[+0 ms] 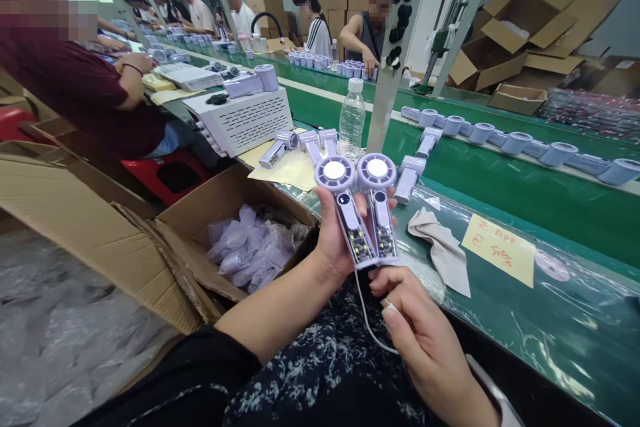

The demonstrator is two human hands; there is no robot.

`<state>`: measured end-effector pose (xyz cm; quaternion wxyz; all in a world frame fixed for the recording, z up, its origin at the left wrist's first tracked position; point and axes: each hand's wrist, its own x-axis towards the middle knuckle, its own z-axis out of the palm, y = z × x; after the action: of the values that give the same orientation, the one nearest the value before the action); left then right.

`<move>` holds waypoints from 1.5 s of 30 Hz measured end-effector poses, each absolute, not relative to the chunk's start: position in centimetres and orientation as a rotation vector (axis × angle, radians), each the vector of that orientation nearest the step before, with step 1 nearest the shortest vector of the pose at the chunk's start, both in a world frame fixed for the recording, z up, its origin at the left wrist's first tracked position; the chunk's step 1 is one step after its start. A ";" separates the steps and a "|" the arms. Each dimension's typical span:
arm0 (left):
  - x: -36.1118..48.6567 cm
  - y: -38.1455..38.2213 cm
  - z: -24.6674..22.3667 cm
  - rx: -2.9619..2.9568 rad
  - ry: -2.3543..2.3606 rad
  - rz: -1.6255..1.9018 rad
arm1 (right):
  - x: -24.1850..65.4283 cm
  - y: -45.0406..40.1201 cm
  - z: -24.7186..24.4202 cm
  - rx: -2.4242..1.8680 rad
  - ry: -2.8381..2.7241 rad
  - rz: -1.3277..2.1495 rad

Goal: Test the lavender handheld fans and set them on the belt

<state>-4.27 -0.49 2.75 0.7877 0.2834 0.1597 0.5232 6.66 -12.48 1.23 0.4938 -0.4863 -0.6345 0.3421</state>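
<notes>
Two lavender handheld fans lie side by side in my left hand (334, 230), their round heads up and the circuit boards showing through their handles. The left fan (353, 227) tilts slightly against the right fan (383, 220). Just below their lower ends, my right hand (417, 327) has its fingers curled, with the thumb and forefinger pinched on a small pale tip. A white cable (367, 320) hangs from the base of the fans and curves toward that hand. Whether the cable is plugged into a fan is hard to tell.
More fans (409, 179) rest beside a water bottle (352, 120). A grey cloth (440, 250) and yellow note (500, 248) lie to the right. An open carton (200, 213) of bagged parts stands left. Fans line the green conveyor (530, 180); people sit beyond and at left.
</notes>
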 end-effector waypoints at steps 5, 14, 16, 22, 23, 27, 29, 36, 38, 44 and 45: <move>-4.7 -1.0 3.8 0.629 0.255 1.105 | 6.3 -12.6 1.0 -1.337 -1.276 0.883; -3.3 -2.0 2.1 0.768 0.283 1.178 | 5.3 -12.2 -0.3 -1.252 -1.038 1.064; -3.8 -1.0 1.9 0.713 0.301 1.172 | 6.7 -13.0 1.0 -1.279 -1.281 0.962; -7.4 1.7 2.2 0.722 0.493 1.377 | 18.6 -13.0 3.4 -1.648 -1.657 0.420; -7.9 1.6 2.2 0.758 0.456 1.340 | 20.7 -11.9 2.9 -1.802 -1.671 0.306; -8.5 -0.1 1.7 0.766 0.292 1.055 | 22.9 -6.4 -0.9 -2.006 -1.581 -0.085; -8.2 -1.0 1.1 0.707 0.252 0.967 | 20.7 -4.2 -2.4 -1.917 -1.610 -0.119; -7.0 -2.3 -1.9 0.598 0.272 0.632 | 13.8 -5.6 1.7 -1.553 -1.540 -0.133; -6.7 -2.8 -2.7 0.575 0.268 0.523 | 12.8 -6.7 3.8 -1.387 -1.555 0.079; -6.0 -4.0 -4.0 0.661 0.200 0.203 | 13.4 -6.9 5.5 -1.093 -1.659 1.093; -5.9 -4.1 -4.0 0.677 0.185 0.165 | 14.0 -6.7 5.4 -1.092 -1.689 1.234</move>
<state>-5.89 -4.10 -4.03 0.9358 0.3311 0.0905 0.0808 13.98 -6.68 5.42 0.3812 -0.4278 -0.6618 0.4834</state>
